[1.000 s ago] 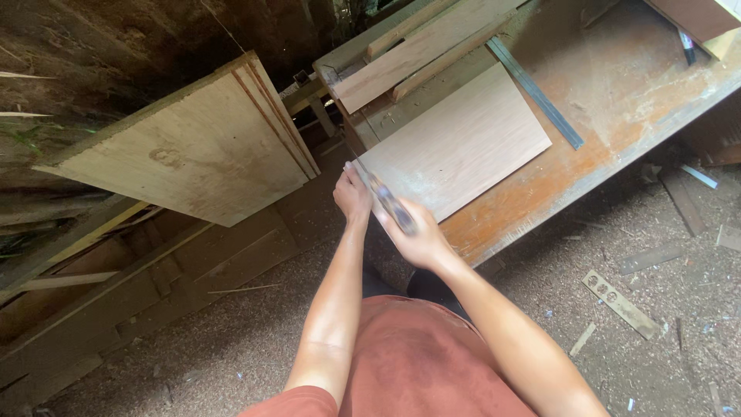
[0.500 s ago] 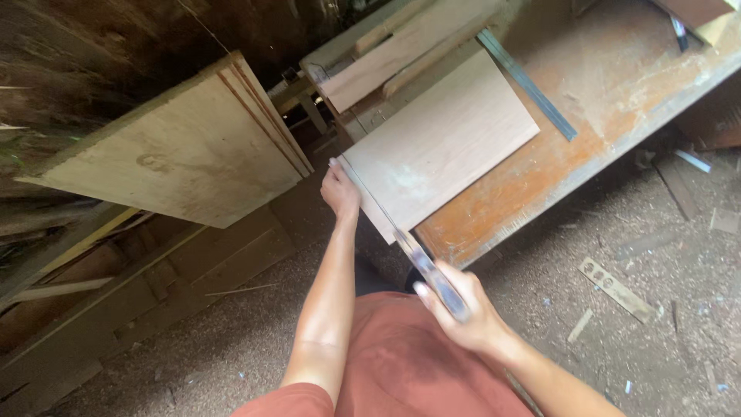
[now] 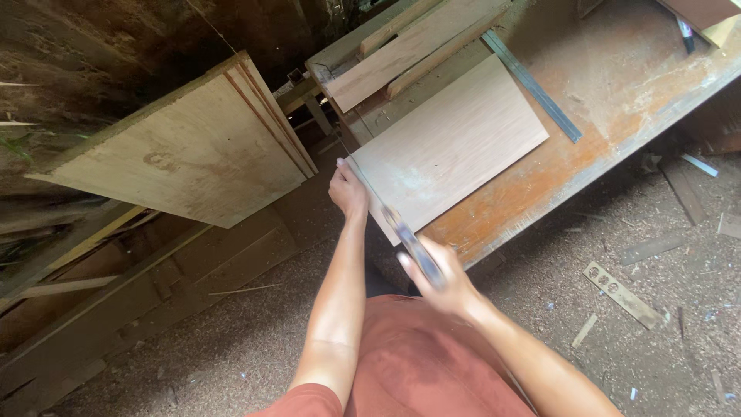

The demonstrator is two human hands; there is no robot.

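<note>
Head view, looking down. Thin pale wooden panel lying flat on the orange-stained tabletop, its near left edge overhanging the tabletop's end. Left hand set against that overhanging corner, fingers curled onto the edge, grip pressed on the panel. Right hand closed around the handle of a handsaw, grip pinching the handle; blade slanting up along the panel's left edge, blurred, so tooth contact hard to confirm. Long metal ruler touching the panel's far right edge. Wooden planks stacked at the far end of the tabletop. Large plywood sheets leaning to the left, well apart from the hands. Scraps and sawdust on the floor to the right.

Handling, as judged: panel light, stiff across its short span yet prone to flutter and splinter at the unsupported overhang; smooth face likely to slide on the tabletop. Best held flat-palmed close beside the cut line, fingers clear of the blade's path.
</note>
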